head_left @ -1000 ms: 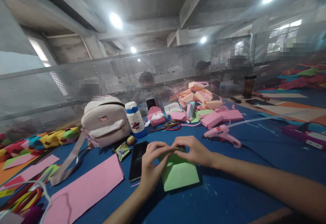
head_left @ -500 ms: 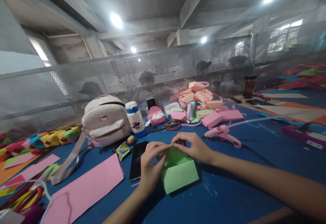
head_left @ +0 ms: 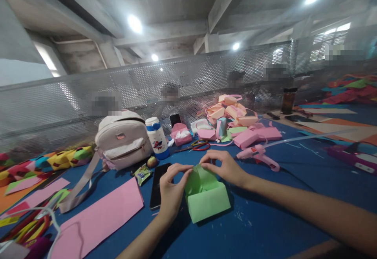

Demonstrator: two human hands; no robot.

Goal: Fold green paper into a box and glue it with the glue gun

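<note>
A light green folded paper box rests on the blue table, its inside facing up and its back flap raised. My left hand pinches the top left of that flap between thumb and fingertips. With thumb and bent fingers, my right hand grips the flap's top edge a little to the right. Left of the box lies a black phone, partly covered by my left hand. A pink glue gun lies beyond my right forearm.
A pink paper sheet lies at left. Behind stand a pale backpack and a white-and-blue bottle. Red-handled scissors lie near a pile of folded paper boxes. A perforated metal screen borders the table.
My hands have moved slightly apart along the raised flap, left hand leftward and right hand rightward. More of the box's inside shows between them; the box has stayed in place.
</note>
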